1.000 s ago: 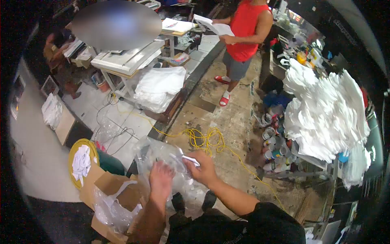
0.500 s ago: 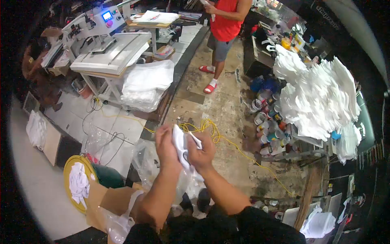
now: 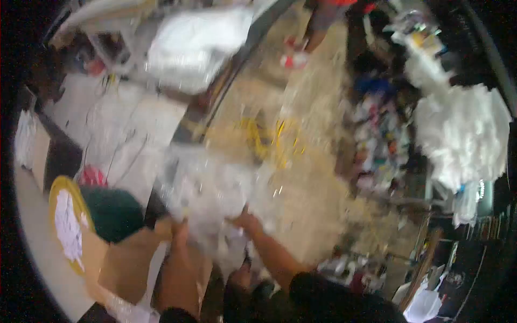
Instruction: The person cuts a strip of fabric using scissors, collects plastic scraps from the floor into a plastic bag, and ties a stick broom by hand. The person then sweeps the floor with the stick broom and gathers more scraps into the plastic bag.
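Note:
Motion blur softens the whole view. My left hand (image 3: pixel 175 230) is low, beside the flap of a cardboard box (image 3: pixel 126 264); its fingers are smeared. My right hand (image 3: pixel 245 222) is at the near side of a large clear plastic bag (image 3: pixel 210 180) with whitish contents. Whether its fingers grip the bag's edge cannot be made out. A patch of white material (image 3: pixel 232 243) shows just below my right hand, between my forearms.
A green bin (image 3: pixel 113 212) with a yellow rim and white cloth on top stands left. A yellow cord (image 3: pixel 264 137) lies on the floor. Bottles (image 3: pixel 379 145) and a white fabric stack (image 3: pixel 463 134) are right. Another person's legs (image 3: pixel 315 35) show at the top.
The view has tilted down and blurred. Both hands have moved lower and apart; the folded white cloth between them no longer shows there. The clear bag now lies in front of them.

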`<state>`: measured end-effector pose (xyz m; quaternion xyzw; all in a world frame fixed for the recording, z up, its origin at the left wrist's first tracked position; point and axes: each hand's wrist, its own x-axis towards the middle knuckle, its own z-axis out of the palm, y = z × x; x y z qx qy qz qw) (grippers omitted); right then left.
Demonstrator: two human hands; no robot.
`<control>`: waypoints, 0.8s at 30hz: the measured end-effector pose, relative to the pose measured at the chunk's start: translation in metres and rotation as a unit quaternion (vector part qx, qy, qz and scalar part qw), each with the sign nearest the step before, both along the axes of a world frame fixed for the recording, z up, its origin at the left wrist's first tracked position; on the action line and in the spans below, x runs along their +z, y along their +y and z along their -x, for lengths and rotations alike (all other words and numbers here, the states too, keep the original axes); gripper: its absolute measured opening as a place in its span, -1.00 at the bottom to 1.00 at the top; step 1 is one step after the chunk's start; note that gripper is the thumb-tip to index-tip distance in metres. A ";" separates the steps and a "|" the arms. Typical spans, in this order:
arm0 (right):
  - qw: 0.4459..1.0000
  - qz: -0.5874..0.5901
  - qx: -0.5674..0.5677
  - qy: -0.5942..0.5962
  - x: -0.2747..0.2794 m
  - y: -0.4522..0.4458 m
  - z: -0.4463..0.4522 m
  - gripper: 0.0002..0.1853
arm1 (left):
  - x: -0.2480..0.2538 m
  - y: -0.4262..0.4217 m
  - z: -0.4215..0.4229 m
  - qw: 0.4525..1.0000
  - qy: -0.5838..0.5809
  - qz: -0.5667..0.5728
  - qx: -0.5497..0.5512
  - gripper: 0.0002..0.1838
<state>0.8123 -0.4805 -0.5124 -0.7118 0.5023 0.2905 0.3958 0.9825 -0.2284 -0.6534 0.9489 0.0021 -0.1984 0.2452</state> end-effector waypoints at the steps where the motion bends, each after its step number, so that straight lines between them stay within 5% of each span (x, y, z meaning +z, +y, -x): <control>1: 0.998 -0.004 0.023 -0.055 -0.023 0.005 0.006 0.27 | 0.004 0.000 0.004 0.996 -0.015 0.054 -0.076 -0.13; 2: 0.994 0.005 0.082 -0.075 -0.052 0.015 0.014 0.25 | 0.000 0.002 0.004 0.986 0.116 -0.113 0.032 -0.09; 3: 0.999 0.033 0.023 -0.006 -0.026 0.012 -0.006 0.14 | 0.037 -0.009 0.000 0.993 0.051 -0.092 -0.062 -0.12; 4: 0.999 0.034 0.015 -0.013 -0.022 0.009 -0.008 0.08 | 0.052 -0.017 -0.013 0.977 0.179 -0.098 -0.059 -0.23; 5: 1.000 -0.006 0.004 0.017 0.005 -0.003 -0.014 -0.11 | -0.007 0.001 -0.020 0.961 -0.005 -0.230 -0.152 -0.39; 7: 0.995 -0.022 0.068 -0.076 -0.046 -0.001 0.002 -0.34 | 0.016 -0.008 -0.032 0.958 0.025 -0.236 -0.159 -0.50; 11: 0.972 -0.043 -0.051 -0.224 -0.012 -0.006 0.010 -0.55 | 0.052 -0.044 -0.044 0.880 -0.123 -0.308 -0.341 -0.62; 12: 0.947 -0.037 -0.143 -0.286 0.001 -0.013 0.016 -0.57 | 0.090 -0.070 -0.042 0.966 -0.035 -0.176 -0.185 -0.66; 13: 0.908 -0.031 -0.230 -0.348 0.016 -0.022 0.023 -0.59 | 0.117 -0.089 -0.037 0.998 0.056 -0.033 -0.019 -0.69; 14: 0.893 0.110 -0.197 -0.388 0.035 -0.038 0.031 -0.71 | 0.138 -0.100 -0.037 0.998 0.051 -0.027 -0.026 -0.69; 16: 0.845 0.182 -0.186 -0.468 0.091 -0.085 0.063 -0.72 | 0.200 -0.127 -0.005 0.991 0.039 0.122 0.036 -0.73; 17: 0.855 0.159 -0.280 -0.407 0.140 -0.109 0.078 -0.71 | 0.246 -0.148 0.020 0.978 0.037 0.198 0.052 -0.75; 19: 0.863 0.215 -0.257 -0.377 0.193 -0.136 0.129 -0.64 | 0.330 -0.180 0.068 0.964 0.010 0.266 -0.017 -0.78; 21: 0.833 0.241 -0.299 -0.398 0.232 -0.152 0.193 -0.45 | 0.380 -0.196 0.103 0.935 -0.140 0.233 -0.229 -0.81; 23: 0.836 0.243 -0.326 -0.368 0.287 -0.159 0.254 -0.43 | 0.410 -0.219 0.148 0.938 0.021 0.308 -0.154 -0.84; 24: 0.828 0.237 -0.338 -0.381 0.304 -0.153 0.286 -0.47 | 0.418 -0.230 0.175 0.926 -0.045 0.325 -0.187 -0.86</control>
